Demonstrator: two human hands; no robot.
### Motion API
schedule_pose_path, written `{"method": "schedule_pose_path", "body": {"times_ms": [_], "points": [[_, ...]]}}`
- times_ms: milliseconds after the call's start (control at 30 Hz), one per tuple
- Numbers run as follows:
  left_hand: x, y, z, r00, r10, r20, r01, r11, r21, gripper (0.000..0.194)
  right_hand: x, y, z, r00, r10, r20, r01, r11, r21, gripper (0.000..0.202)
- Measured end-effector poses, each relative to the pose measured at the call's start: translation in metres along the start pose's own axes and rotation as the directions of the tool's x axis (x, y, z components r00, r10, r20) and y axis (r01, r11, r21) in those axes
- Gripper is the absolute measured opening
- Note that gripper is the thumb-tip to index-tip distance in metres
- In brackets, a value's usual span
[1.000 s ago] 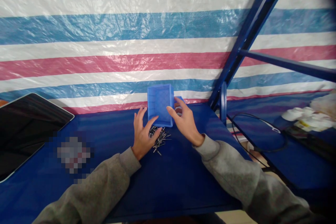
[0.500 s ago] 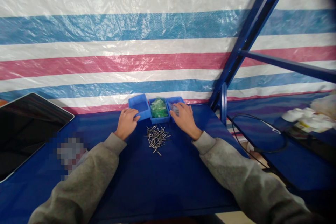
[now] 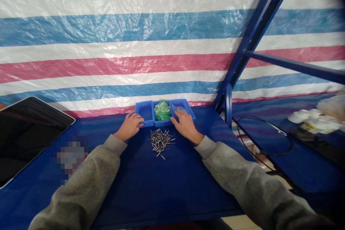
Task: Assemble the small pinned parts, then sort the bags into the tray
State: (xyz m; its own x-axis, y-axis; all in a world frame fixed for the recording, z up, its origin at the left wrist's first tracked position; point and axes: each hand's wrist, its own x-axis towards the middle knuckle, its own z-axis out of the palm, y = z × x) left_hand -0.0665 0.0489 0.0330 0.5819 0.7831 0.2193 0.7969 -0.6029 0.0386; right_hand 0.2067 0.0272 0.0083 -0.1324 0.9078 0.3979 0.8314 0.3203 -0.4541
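Three blue plastic bins stand side by side at the back of the table. The left bin (image 3: 145,108) looks bare inside. My left hand (image 3: 129,126) has its fingers bent over that bin's front left corner, with the thumb by the front wall. Green plastic packets (image 3: 162,110) fill the middle bin (image 3: 162,123). Over the front of the right bin (image 3: 192,113) lies my right hand (image 3: 185,126), thumb spread from the fingers; it partly hides some clear plastic pieces (image 3: 179,109) in there. A loose pile of thin metal pins (image 3: 160,141) lies before the bins.
A dark flat screen (image 3: 29,134) with a pale rim is on the left, near a blurred-out item (image 3: 72,155). A blue metal frame (image 3: 239,61) rises at the right. Beyond it are a black cable (image 3: 265,155) and white bottles (image 3: 309,118). Striped sheeting (image 3: 121,50) hangs behind.
The left bin, tilted and askew before, now sits level and in line with the middle one. My right hand has shifted slightly left and down, its fingers drawn closer together.
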Motion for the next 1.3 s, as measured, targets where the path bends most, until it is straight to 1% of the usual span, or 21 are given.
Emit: {"method": "schedule_pose_path", "body": {"times_ms": [67, 133, 167, 200, 267, 300, 333, 367, 433, 500, 600, 700, 800, 967, 1033, 1067, 1100, 1133, 1200, 1233, 1300], "points": [[-0.001, 0.006, -0.010, 0.999, -0.002, -0.040, 0.002, 1.000, 0.017, 0.020, 0.007, -0.001, -0.003, 0.999, -0.040, -0.035, 0.042, 0.997, 0.069, 0.042], [-0.001, 0.019, -0.023, 0.986, -0.032, -0.164, 0.037, 0.999, 0.027, 0.039, 0.020, -0.003, -0.005, 0.990, -0.128, -0.058, 0.135, 0.982, 0.135, 0.050], [-0.002, 0.028, -0.028, 0.972, -0.050, -0.229, 0.057, 0.998, 0.023, 0.045, 0.029, -0.004, -0.005, 0.982, -0.185, -0.032, 0.188, 0.969, 0.161, 0.056], [-0.002, 0.038, -0.032, 0.956, -0.071, -0.285, 0.077, 0.997, 0.009, 0.045, 0.038, -0.006, -0.005, 0.969, -0.246, 0.022, 0.239, 0.955, 0.177, 0.062], [-0.005, 0.060, -0.034, 0.935, -0.103, -0.340, 0.097, 0.995, -0.036, 0.035, 0.059, -0.007, -0.002, 0.915, -0.351, 0.198, 0.315, 0.929, 0.191, 0.069], [-0.006, 0.071, -0.031, 0.931, -0.114, -0.347, 0.099, 0.993, -0.061, 0.027, 0.069, -0.008, 0.000, 0.873, -0.394, 0.289, 0.350, 0.917, 0.192, 0.073], [-0.008, 0.081, -0.026, 0.945, -0.098, -0.313, 0.079, 0.994, -0.075, 0.022, 0.078, -0.008, 0.002, 0.834, -0.422, 0.355, 0.381, 0.906, 0.184, 0.076], [-0.010, 0.090, -0.019, 0.962, -0.068, -0.264, 0.048, 0.995, -0.082, 0.020, 0.085, -0.008, 0.004, 0.810, -0.424, 0.406, 0.396, 0.905, 0.156, 0.079], [-0.014, 0.104, -0.004, 0.984, 0.007, -0.180, -0.021, 0.997, -0.078, 0.020, 0.096, -0.009, 0.009, 0.795, -0.385, 0.469, 0.404, 0.912, 0.064, 0.081], [-0.017, 0.112, 0.009, 0.983, 0.064, -0.169, -0.077, 0.994, -0.073, 0.020, 0.102, -0.009, 0.011, 0.796, -0.358, 0.487, 0.414, 0.910, -0.008, 0.080], [-0.019, 0.114, 0.018, 0.980, 0.062, -0.190, -0.087, 0.988, -0.126, 0.019, 0.102, -0.009, 0.012, 0.811, -0.370, 0.454, 0.429, 0.903, -0.032, 0.063], [-0.019, 0.110, 0.017, 0.951, -0.049, -0.304, -0.025, 0.972, -0.236, 0.020, 0.097, -0.009, 0.008, 0.838, -0.382, 0.390, 0.414, 0.910, 0.002, 0.036], [-0.018, 0.105, 0.014, 0.883, -0.168, -0.438, 0.000, 0.934, -0.357, 0.020, 0.092, -0.010, -0.002, 0.871, -0.384, 0.306, 0.393, 0.919, 0.035, 0.021], [-0.019, 0.100, 0.011, 0.756, -0.303, -0.580, 0.028, 0.900, -0.435, 0.019, 0.081, -0.018, -0.033, 0.919, -0.387, 0.071, 0.374, 0.916, 0.143, 0.018], [-0.020, 0.100, 0.010, 0.698, -0.332, -0.634, 0.019, 0.894, -0.447, 0.028, 0.069, -0.024, -0.043, 0.933, -0.361, -0.003, 0.351, 0.904, 0.243, 0.020], [-0.021, 0.100, 0.009, 0.680, -0.329, -0.655, -0.001, 0.893, -0.449, 0.033, 0.061, -0.027, -0.046, 0.942, -0.335, -0.023, 0.326, 0.896, 0.302, 0.021], [-0.023, 0.101, 0.007, 0.674, -0.312, -0.669, -0.027, 0.895, -0.444, 0.038, 0.052, -0.030, -0.047, 0.947, -0.322, -0.014, 0.305, 0.881, 0.361, 0.022], [-0.024, 0.102, 0.006, 0.686, -0.286, -0.669, -0.050, 0.899, -0.435, 0.043, 0.042, -0.033, -0.047, 0.952, -0.305, -0.012, 0.283, 0.866, 0.413, 0.022], [-0.029, 0.105, 0.003, 0.752, -0.213, -0.624, -0.072, 0.914, -0.399, 0.052, 0.022, -0.036, -0.040, 0.955, -0.295, 0.033, 0.241, 0.836, 0.492, 0.020], [-0.032, 0.106, 0.003, 0.795, -0.187, -0.578, -0.060, 0.922, -0.382, 0.056, 0.013, -0.037, -0.035, 0.957, -0.284, 0.067, 0.213, 0.836, 0.505, 0.019], [-0.037, 0.108, 0.004, 0.849, -0.169, -0.501, -0.020, 0.937, -0.350, 0.058, -0.003, -0.037, -0.024, 0.959, -0.256, 0.125, 0.164, 0.855, 0.492, 0.019]]}}
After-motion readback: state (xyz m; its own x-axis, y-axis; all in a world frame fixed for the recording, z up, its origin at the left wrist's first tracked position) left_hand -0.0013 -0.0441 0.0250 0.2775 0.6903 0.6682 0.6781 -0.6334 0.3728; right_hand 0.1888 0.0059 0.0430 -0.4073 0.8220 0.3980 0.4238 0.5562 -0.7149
